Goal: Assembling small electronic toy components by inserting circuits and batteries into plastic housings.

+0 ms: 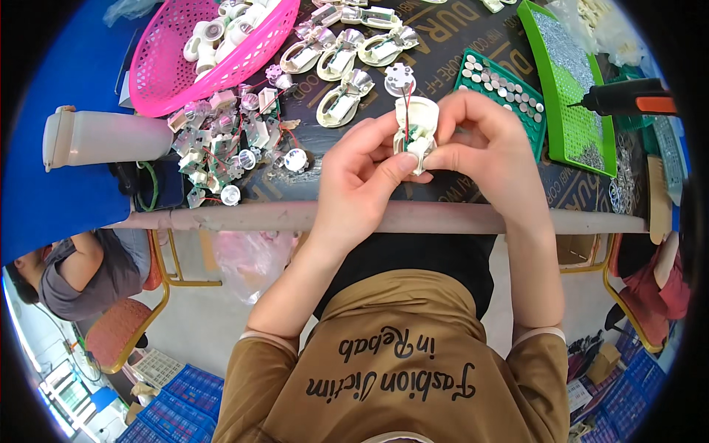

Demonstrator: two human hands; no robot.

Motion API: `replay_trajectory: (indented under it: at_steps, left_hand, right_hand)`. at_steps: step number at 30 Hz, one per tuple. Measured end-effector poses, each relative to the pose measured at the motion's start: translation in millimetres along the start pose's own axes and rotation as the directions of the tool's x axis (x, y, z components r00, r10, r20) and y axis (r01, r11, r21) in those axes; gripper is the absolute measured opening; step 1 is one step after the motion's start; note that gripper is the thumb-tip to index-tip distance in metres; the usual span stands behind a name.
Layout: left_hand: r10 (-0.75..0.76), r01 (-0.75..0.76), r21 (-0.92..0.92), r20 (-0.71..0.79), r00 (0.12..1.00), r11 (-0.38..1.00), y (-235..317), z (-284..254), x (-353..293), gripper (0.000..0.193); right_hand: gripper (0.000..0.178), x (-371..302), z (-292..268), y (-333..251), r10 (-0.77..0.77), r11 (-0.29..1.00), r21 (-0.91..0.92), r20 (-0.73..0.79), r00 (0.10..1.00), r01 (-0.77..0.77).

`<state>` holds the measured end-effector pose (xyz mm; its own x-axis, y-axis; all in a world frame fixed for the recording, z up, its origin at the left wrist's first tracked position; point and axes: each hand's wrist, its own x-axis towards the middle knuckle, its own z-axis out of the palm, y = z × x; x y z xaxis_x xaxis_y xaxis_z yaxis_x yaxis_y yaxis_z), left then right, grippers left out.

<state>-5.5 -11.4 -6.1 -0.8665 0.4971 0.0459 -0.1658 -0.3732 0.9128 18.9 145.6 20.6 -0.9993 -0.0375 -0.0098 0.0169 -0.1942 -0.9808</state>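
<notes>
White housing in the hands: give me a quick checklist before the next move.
1. White housing held by the left hand and right hand: ok.
2. Red wire fully inside the housing: not ok, a length is exposed.
3. Round white disc clear of the fingertips: ok, beyond the housing's far end.
4. Parts under the thumbs properly seated: cannot tell, fingers cover them.
5. Black-and-orange tool clear of both hands: ok, off to the right.

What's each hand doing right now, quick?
Left hand: closed, holding the cream plastic housing from its left side.
Right hand: closed, thumb and fingertips on the same housing's lower right side.
</notes>
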Motion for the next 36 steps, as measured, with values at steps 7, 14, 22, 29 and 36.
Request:
replay_trajectory:
  at_steps: [7,14,22,29,36]
  left_hand:
    - [0.002,-0.002,0.04,0.0,1.0,0.999,-2,-5,-1,0.041]
    - [-0.049,0.05,-0.076,0.005,0.999,0.996,-1,-4,0,0.038]
    - [0.003,-0.014,-0.148,-0.074,0.997,0.989,-3,-1,-1,0.039]
    - [0.065,-0.07,-0.044,-0.108,0.992,0.997,-6,-5,-2,0.039]
    - [0.069,-0.066,0.044,-0.075,0.995,0.997,-6,-2,-4,0.042]
  right_hand:
    - [0.022,-1,3,19,0.074,0.964,0.255,0.026,0.997,-0.079]
    - [0.018,-8,24,28,-0.017,0.98,0.19,-0.198,0.98,0.055]
    - [0.018,-9,36,34,-0.322,0.897,-0.36,-0.141,0.936,0.255]
    - [0.014,-5,45,38,-0.364,0.902,-0.313,-0.187,0.912,0.296]
    - [0.015,-14,38,35,-0.172,0.981,-0.116,-0.175,0.97,0.153]
